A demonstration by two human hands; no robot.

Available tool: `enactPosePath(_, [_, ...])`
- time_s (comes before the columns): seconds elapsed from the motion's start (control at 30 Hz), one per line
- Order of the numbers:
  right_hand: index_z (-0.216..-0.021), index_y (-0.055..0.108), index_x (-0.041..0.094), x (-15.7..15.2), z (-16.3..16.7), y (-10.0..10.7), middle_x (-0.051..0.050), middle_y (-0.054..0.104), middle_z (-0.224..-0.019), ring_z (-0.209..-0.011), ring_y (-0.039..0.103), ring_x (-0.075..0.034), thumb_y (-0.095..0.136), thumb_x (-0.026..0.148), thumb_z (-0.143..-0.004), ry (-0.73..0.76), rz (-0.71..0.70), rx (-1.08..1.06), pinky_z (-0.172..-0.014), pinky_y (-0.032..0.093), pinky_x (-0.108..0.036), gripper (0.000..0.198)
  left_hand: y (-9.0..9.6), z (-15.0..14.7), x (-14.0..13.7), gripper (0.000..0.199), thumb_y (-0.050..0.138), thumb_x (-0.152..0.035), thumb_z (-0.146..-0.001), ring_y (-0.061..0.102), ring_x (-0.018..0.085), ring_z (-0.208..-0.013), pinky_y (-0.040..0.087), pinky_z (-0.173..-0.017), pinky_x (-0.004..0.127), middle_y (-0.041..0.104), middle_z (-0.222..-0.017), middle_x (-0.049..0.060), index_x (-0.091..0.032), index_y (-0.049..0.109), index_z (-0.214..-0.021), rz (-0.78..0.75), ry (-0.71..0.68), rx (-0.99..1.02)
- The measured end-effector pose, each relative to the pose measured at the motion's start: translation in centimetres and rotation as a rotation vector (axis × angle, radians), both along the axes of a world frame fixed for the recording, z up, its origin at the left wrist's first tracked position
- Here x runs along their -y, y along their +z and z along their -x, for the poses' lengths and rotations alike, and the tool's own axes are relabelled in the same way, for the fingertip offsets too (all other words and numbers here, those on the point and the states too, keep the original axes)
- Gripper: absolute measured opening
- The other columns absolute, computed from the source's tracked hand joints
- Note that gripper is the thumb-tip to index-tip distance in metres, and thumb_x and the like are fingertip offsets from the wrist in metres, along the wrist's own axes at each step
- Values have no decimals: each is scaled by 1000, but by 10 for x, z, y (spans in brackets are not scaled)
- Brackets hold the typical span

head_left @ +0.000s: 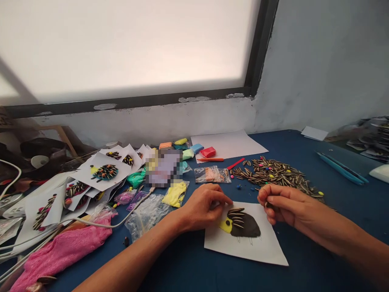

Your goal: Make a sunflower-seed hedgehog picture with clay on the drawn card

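Observation:
A white paper sheet (252,253) lies on the table with a clay hedgehog shape on it. Its body is dark clay (251,227), its face yellow clay (225,226), and several striped sunflower seeds (238,219) stick out near the head. My left hand (208,207) rests at the sheet's upper left edge, fingers bent and apart, index finger touching the paper. Right of the sheet, my right hand (282,205) is raised, its fingertips pinched on a sunflower seed (268,205) mostly hidden by the fingers. Behind it spreads a pile of sunflower seeds (282,174) dotted with coloured clay bits.
Finished seed pictures (105,172) are stacked at left beside pink plastic wrap (67,247). Clay packets, including yellow clay (175,194) and red clay (208,152), lie mid-table near a pixelated object (164,168) with a white cable. Blue tweezers (342,168) are at right.

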State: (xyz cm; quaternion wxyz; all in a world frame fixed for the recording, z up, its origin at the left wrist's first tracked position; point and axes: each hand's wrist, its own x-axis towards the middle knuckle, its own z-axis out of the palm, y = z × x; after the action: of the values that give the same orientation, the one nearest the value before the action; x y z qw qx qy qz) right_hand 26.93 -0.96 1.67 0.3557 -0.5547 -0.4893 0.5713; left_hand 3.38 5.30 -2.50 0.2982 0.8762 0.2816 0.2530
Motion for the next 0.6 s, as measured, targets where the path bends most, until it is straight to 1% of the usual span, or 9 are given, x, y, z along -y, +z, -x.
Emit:
enactPosePath(0.07, [-87,64,18,-2,-2,-3,-2,62,-78,-70,61,-15,65,36,-77,-60,-27,14,-72,54,-32,21,-1,0,0,34,56,0,-76,54,14,-74,41,-66,24,61,-81,3,-16,77,-98,2,2,6])
enactPosePath(0.13, [-95,65,18,-5,-5,-6,-5,66,-87,-79,66,-18,64,36,-77,-98,-87,109,-80,55,-35,26,-1,0,0,34,56,0,-76,55,14,-75,41,-66,24,61,-81,3,-16,77,-97,3,1,11])
enactPosePath(0.17, [-98,65,18,-7,-6,-6,-6,68,-89,-80,67,-19,61,39,-79,-95,-150,216,-80,55,-35,28,0,0,0,33,56,0,-76,55,14,-75,42,-66,24,62,-81,3,-16,77,-97,3,0,12])
enactPosePath(0.23, [-101,63,19,-9,-9,-6,-7,70,-88,-79,68,-20,52,42,-85,-75,-322,520,-75,56,-35,30,0,0,0,32,56,0,-77,56,14,-76,42,-67,25,62,-82,4,-15,77,-96,4,-4,8])
enactPosePath(0.3, [-97,63,21,-13,-10,-5,-7,71,-85,-75,68,-20,46,42,-87,-57,-466,784,-67,54,-34,29,1,1,0,32,56,0,-77,56,14,-77,42,-67,25,62,-82,4,-15,77,-97,2,-6,6])
enactPosePath(0.33, [-94,63,22,-15,-10,-4,-6,71,-83,-73,67,-21,47,40,-86,-49,-507,863,-64,52,-34,25,1,1,0,33,56,0,-77,56,14,-77,42,-66,25,62,-83,4,-15,77,-97,0,-8,7])
enactPosePath(0.47, [-75,59,24,-25,-1,-5,-2,67,-68,-61,63,-21,56,22,-78,38,-575,1027,-57,43,-33,5,1,0,0,32,56,0,-77,56,14,-76,41,-66,25,62,-81,4,-14,78,-96,-10,-5,21])
enactPosePath(0.53, [-70,58,24,-30,8,-8,0,67,-67,-62,64,-21,58,14,-74,111,-606,1075,-57,42,-31,11,0,0,0,31,57,0,-77,56,14,-75,41,-67,24,62,-80,4,-14,78,-95,-13,-3,24])
enactPosePath(0.6, [-77,60,24,-35,15,-12,1,71,-73,-66,67,-20,59,12,-76,147,-633,1096,-60,44,-30,13,0,0,0,31,58,0,-76,56,14,-75,41,-66,24,62,-80,3,-14,78,-95,-19,-4,21])
